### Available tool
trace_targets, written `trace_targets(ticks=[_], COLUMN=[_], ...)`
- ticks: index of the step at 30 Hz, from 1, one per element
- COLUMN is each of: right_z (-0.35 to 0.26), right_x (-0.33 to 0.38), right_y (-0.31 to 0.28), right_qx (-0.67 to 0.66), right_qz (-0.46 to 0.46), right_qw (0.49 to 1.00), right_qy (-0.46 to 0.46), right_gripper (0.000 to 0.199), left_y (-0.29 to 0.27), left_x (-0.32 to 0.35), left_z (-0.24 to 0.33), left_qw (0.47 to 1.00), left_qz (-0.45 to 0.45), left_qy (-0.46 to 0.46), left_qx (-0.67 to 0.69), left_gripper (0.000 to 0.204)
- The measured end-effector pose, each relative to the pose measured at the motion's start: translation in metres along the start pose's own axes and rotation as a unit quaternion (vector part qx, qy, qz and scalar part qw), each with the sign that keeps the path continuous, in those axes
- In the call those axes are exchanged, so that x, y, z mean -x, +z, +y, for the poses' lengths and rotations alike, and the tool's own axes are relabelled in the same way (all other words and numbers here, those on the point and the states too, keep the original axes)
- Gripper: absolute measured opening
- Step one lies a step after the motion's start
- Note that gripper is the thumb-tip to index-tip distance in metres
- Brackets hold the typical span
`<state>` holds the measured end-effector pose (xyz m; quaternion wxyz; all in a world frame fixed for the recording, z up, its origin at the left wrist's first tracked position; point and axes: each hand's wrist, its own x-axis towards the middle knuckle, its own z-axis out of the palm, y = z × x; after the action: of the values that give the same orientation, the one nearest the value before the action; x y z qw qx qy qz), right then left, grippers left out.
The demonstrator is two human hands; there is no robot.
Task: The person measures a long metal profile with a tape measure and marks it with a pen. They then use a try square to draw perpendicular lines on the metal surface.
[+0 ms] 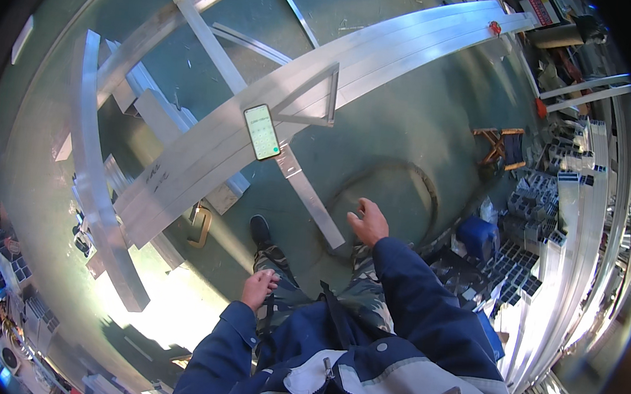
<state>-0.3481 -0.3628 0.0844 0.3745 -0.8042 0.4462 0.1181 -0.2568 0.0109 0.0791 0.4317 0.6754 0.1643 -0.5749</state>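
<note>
My left hand (259,288) is held low in front of my body, its fingers curled closed; what they hold, if anything, is too small to make out. Off to the right, my right hand (370,223) hangs above the floor with fingers loosely apart and nothing in them. It is nearest the end of a metal crossbar (315,204). A phone with a lit screen (262,132) lies near the edge of the long silvery metal profiles (208,139). Beside it rests a triangular metal set square (332,93).
A thick metal beam (96,178) stands at the left. A yellowish clamp (200,228) is by the profiles' near end. Stacked metal profiles (567,196), a blue container (479,238) and a folding stool (501,147) are at the right. A dark ring mark (429,184) shows on the floor.
</note>
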Motion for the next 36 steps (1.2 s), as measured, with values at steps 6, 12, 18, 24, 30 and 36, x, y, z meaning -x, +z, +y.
trace_targets(ticks=[6,12,18,24,30,36], right_z=[0.113,0.176,0.212,0.215,0.233,0.236], right_x=[-0.034,-0.026,-0.082,-0.153,-0.251,-0.422], right_y=[-0.082,-0.221,-0.316,-0.405,-0.494,-0.614], right_qx=[-0.064,-0.075,-0.076,-0.031,-0.048,0.048], right_qz=[-0.018,0.0,0.07,0.087,0.128,0.142], right_qw=[0.997,0.997,0.994,0.996,0.99,0.987], right_qy=[-0.028,0.035,0.037,0.003,-0.03,-0.049], right_gripper=[0.054,0.049,0.051,0.057,0.061,0.069], left_y=[0.114,0.234,0.287,0.302,0.331,0.372], left_x=[0.007,-0.008,-0.034,-0.07,-0.099,-0.109], left_z=[0.009,0.041,0.103,0.141,0.21,0.265], left_qw=[0.997,0.998,0.994,0.994,0.992,0.99], left_qz=[0.059,-0.035,-0.038,-0.021,0.003,0.083], left_qy=[0.042,0.039,0.098,0.109,0.122,0.115], left_qx=[0.038,-0.041,-0.028,0.022,0.01,0.023], left_gripper=[0.034,0.033,0.034,0.031,0.029,0.031])
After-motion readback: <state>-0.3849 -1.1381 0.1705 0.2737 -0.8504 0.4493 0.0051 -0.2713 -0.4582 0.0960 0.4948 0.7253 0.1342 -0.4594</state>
